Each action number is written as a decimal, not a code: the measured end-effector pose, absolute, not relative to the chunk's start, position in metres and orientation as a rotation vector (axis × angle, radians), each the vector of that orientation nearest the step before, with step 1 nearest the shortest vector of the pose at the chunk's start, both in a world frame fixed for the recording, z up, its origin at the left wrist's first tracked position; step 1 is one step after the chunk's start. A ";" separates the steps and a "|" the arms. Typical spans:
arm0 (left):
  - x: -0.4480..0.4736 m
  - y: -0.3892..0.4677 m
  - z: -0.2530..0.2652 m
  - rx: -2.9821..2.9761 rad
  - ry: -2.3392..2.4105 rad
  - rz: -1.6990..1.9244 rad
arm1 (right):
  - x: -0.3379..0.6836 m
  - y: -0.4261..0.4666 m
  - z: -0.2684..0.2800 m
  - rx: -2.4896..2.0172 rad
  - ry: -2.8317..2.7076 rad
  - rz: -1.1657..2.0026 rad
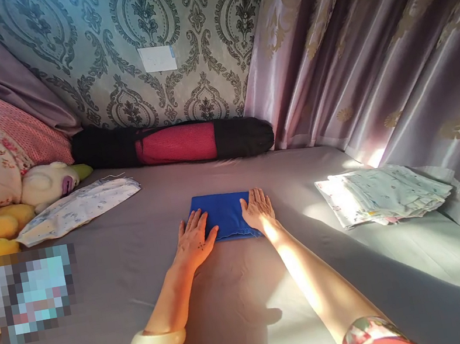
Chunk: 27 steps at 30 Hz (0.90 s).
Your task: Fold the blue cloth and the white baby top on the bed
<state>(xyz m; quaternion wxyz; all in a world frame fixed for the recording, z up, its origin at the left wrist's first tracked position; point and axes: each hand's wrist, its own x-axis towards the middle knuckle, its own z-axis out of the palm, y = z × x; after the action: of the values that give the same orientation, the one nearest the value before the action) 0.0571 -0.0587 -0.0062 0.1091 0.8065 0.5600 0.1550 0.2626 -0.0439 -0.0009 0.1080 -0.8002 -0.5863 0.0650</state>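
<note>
While the left hand (192,242) and right hand (259,208) rest on folded blue cloth (224,211) mid-frame, fingers (256,194) extended, slightly spread, a black-and-red bag (178,144) lies upper centre, contents hidden.

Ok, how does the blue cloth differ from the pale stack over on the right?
Colour: the blue cloth is plain, while the pale stack carries a small print. Size: the blue cloth looks like one folded piece, whereas the pale stack has several layers and spreads wider. Contact: the left hand and right hand rest against the blue cloth; neither touches the pale stack. Both lie on the grey sheet.
</note>
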 end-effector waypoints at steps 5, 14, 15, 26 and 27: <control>0.057 -0.061 -0.002 2.413 1.672 0.411 | 0.258 -0.055 0.010 -2.371 -1.718 0.244; 0.070 -0.071 -0.001 2.633 1.533 0.568 | 0.231 -0.087 0.017 -2.423 -1.814 0.275; 0.072 -0.072 -0.002 2.650 1.517 0.549 | 0.230 -0.088 0.016 -2.422 -1.831 0.273; 0.071 -0.067 -0.009 2.561 1.483 0.558 | 0.232 -0.090 0.013 -2.367 -1.806 0.309; 0.071 -0.066 -0.009 2.532 1.483 0.609 | 0.236 -0.089 0.016 -2.346 -1.784 0.314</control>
<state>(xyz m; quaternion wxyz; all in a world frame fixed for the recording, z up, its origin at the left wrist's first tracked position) 0.0707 -0.0656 -0.0091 0.0721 0.8427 0.4935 0.2026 0.2357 -0.0891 0.0157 0.0886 -0.7884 -0.5995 0.1055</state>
